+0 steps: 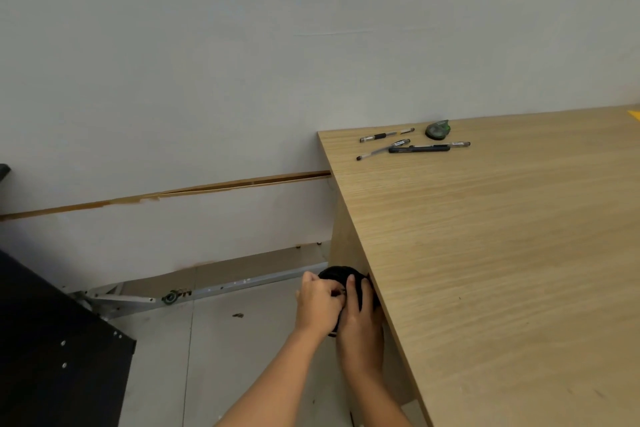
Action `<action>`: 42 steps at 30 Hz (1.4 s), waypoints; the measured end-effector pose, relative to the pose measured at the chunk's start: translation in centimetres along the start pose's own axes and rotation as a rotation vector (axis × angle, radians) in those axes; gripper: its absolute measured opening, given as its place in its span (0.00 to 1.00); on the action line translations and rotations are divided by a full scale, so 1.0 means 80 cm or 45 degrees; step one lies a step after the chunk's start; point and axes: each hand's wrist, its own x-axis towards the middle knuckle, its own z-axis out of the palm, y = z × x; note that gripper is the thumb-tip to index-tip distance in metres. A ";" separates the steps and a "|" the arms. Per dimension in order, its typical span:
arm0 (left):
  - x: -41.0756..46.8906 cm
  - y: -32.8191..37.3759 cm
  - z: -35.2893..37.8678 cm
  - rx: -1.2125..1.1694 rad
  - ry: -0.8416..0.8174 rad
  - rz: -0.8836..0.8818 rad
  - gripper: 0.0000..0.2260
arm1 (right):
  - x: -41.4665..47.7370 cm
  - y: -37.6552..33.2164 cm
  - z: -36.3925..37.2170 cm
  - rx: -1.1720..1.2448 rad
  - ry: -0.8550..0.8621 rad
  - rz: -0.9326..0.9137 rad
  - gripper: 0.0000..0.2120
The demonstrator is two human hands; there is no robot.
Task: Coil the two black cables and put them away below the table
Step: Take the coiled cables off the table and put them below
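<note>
My hands worked just off the left edge of the table (485,236), below the level of its top, the right one almost against that edge. Grey floor tiles (242,340) gave open room to my left, out to a metal rail (221,287) by the wall and a black panel (52,340) nearer me. My right hand (360,319) was wrapped round the black cable coil (341,274). My left hand (317,302) pinched it at the middle with curled fingers. The coil showed as a tight, round, dark bundle, largely hidden behind my hands.
</note>
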 end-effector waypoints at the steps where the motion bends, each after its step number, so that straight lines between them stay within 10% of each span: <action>1: -0.001 0.003 -0.003 -0.045 -0.005 0.017 0.06 | 0.000 -0.001 0.001 -0.006 0.049 -0.008 0.44; 6: -0.006 0.001 -0.015 -0.246 0.068 -0.121 0.11 | -0.004 -0.008 0.005 0.093 0.131 0.095 0.24; 42: -0.045 -0.014 -0.011 -0.035 0.097 -0.101 0.20 | -0.014 -0.015 -0.029 0.116 0.003 0.245 0.29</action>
